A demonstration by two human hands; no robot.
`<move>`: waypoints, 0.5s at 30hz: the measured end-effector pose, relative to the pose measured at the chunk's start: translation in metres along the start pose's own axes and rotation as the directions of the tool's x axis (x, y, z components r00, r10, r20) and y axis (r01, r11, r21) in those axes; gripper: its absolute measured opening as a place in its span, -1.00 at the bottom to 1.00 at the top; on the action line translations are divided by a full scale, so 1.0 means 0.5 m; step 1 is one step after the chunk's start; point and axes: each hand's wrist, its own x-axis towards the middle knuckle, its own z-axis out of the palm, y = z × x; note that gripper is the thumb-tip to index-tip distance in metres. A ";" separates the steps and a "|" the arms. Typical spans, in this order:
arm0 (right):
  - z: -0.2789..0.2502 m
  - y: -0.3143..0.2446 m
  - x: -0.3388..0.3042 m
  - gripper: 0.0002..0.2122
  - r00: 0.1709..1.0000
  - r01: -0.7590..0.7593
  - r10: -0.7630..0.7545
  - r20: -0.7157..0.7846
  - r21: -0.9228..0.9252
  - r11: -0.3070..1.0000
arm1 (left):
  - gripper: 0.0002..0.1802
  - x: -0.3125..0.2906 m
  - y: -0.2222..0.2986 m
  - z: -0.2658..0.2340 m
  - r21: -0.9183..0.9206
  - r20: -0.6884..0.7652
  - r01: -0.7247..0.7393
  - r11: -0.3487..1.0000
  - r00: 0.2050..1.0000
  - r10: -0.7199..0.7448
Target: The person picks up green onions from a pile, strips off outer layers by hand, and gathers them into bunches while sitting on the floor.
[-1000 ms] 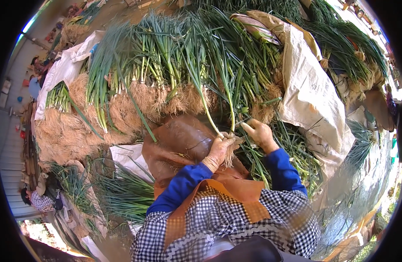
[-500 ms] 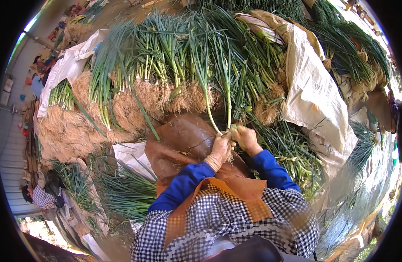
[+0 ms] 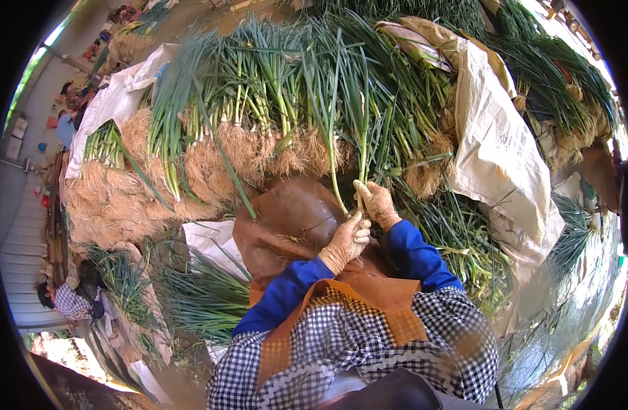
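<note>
Two onion stalks (image 3: pixel 334 179): apparently steadied by both hands now.
Left hand (image 3: pixel 344 244): fingers curled around their lower ends.
Right hand (image 3: pixel 377 203): shifted higher, pinching the right stalk (image 3: pixel 363 154).

You have room to pass over the brown apron (image 3: pixel 286 213), left of your left grip (image 3: pixel 346 241). Past its far edge, the rooted scallion row (image 3: pixel 259 89) blocks you. Off its right edge, loose scallion leaves (image 3: pixel 457 234) lie near your right grip (image 3: pixel 377 204), the pale woven sack (image 3: pixel 495 143) walling off beyond. Two held scallion stalks (image 3: pixel 334 182) cross the far edge, a narrow gap between.
</note>
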 end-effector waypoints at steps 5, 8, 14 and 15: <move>-0.110 -0.019 -0.138 -0.65 0.972 0.154 -0.113 0.208 -0.195 0.969 | -0.87 -0.011 0.005 0.026 0.072 -0.068 -0.012 0.997 0.998 0.017; -0.252 0.005 -0.212 -0.68 0.844 -0.316 0.345 0.410 -0.138 0.939 | -0.71 -0.007 0.026 0.000 0.016 0.076 -0.038 0.999 0.996 0.037; -0.277 0.120 -0.183 -0.51 0.675 0.221 0.515 0.528 -0.811 0.541 | -0.65 -0.001 0.007 0.026 0.437 0.018 -0.149 0.887 0.987 0.157; -0.263 0.038 -0.132 -0.58 0.825 0.179 0.302 0.478 -0.728 0.662 | -0.61 -0.003 0.023 0.022 0.346 0.041 -0.112 0.932 0.994 0.104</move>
